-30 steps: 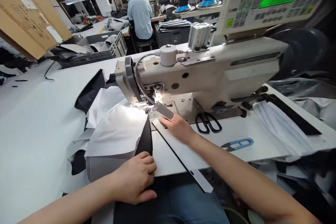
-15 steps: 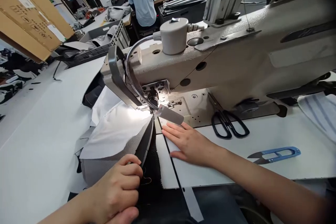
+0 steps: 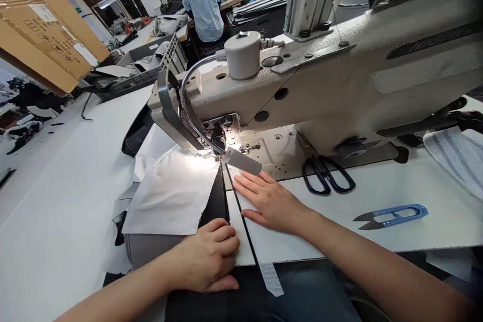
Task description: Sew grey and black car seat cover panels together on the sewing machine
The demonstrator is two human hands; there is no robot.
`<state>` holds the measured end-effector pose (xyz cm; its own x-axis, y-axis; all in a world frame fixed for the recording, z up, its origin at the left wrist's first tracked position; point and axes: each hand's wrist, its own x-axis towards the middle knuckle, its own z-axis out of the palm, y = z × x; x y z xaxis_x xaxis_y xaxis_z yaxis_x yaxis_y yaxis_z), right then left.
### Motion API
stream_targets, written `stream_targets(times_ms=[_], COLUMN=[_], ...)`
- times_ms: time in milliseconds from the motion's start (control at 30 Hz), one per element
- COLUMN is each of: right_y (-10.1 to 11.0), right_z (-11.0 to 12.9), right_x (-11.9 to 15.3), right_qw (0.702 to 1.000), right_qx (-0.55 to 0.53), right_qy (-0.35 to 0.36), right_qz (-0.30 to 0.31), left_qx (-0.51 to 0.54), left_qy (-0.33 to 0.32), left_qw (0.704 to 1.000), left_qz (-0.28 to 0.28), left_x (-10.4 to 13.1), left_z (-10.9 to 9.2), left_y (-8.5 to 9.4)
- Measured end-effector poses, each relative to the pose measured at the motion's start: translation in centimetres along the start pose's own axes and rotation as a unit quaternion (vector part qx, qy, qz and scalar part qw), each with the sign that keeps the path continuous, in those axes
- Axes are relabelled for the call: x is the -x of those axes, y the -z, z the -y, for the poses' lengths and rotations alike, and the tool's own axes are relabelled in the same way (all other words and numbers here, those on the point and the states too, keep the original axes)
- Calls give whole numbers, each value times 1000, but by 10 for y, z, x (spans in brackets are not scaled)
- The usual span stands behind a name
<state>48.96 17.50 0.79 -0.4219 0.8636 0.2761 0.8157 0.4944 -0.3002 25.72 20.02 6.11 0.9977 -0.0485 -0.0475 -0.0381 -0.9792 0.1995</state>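
My left hand (image 3: 211,256) is closed at the near edge of a black fabric (image 3: 215,201), its fingers curled over the cloth. White fabric (image 3: 166,191) lies layered over grey material to its left, running up under the lit needle area of the sewing machine (image 3: 324,80). My right hand (image 3: 271,204) rests flat on the table, fingers stretched toward the machine's small lamp (image 3: 243,161). A narrow black strip (image 3: 247,231) runs from near the needle between my hands to the table's front edge. The needle tip is hidden.
Black-handled scissors (image 3: 328,176) lie against the machine bed, with blue thread snips (image 3: 400,215) closer to me. A striped cloth (image 3: 456,156) lies far right. Behind stand a grey crate (image 3: 175,55), a cardboard box (image 3: 49,25) and a seated person in light blue (image 3: 204,5).
My left hand has moved right and taken the black fabric's edge. The white layer now drapes over more of the grey one. My right hand stays nearly in place; the view has shifted slightly.
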Motion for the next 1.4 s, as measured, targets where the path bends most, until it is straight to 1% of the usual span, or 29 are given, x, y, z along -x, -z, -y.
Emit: stream_targets(times_ms=[33,100,200,267,333,467,567,667,733,767,800,833,867,933,967,1000,1033,1067,1133,1167,1200,1267,1300,1333,1400], right_y=[1,3,2,-1,-5,-12,-15,-19,-21,-21,-22,-22,-22,-21,-20,-20,-19,-18,-18,-19,-20,-23,-25,-27,-29], right_z=[0,1,7,14,21,29,31,34,36,37,37,38,37,37,37,36,36,36,37,38,39,43,46,48,53], right_x=[2,6,6,-1,-12,-31,-34,-32,-31,-31,-31,-31,-31,-31,-31,-30,-29,-28,-26,-25,-24,-24,-23,-23,-23], right_qw=[1000,999,997,997,999,1000,1000,1000,1000,1000,999,999,999,999,999,999,999,998,996,994,990,976,969,965,965], right_qx=[-5,-16,-22,-21,-17,-12,-16,-12,-12,-15,-18,-23,-27,-32,-31,-28,-24,-21,-12,-3,10,40,55,66,83], right_qy=[4,25,64,67,48,8,1,-17,-22,-21,-20,-20,-19,-19,-21,-24,-28,-35,-39,-23,8,93,131,155,164], right_qz=[3,14,24,19,17,18,-1,-15,-16,-17,-20,-22,-26,-28,-30,-32,-36,-44,-81,-111,-144,-193,-203,-202,-185], left_qx=[19,66,122,137,138,116,110,75,6,-40,-86,-127,-157,-165,-142,-110,-80,-61,-60,-69,-75,-55,-35,-15,8], left_qy=[-6,1,43,53,47,33,35,31,45,70,109,162,226,363,416,453,475,485,488,488,487,480,477,474,475], left_qw=[1000,995,978,970,970,982,987,996,998,996,989,978,961,910,883,861,847,842,844,844,845,853,857,860,857], left_qz=[-19,-76,-164,-193,-196,-147,-110,-48,-41,-46,-47,-35,-1,111,164,203,223,227,214,210,208,198,191,186,199], left_x=[2,9,21,24,21,8,0,-8,-14,-17,-20,-23,-25,-30,-33,-34,-36,-36,-34,-31,-28,-22,-19,-17,-16], left_z=[0,1,2,2,1,0,-1,-4,-4,-2,2,8,15,33,42,49,55,59,62,62,61,62,63,65,68], left_y=[4,15,32,38,39,35,37,50,65,74,81,87,91,90,86,80,72,64,49,43,39,36,37,39,45])
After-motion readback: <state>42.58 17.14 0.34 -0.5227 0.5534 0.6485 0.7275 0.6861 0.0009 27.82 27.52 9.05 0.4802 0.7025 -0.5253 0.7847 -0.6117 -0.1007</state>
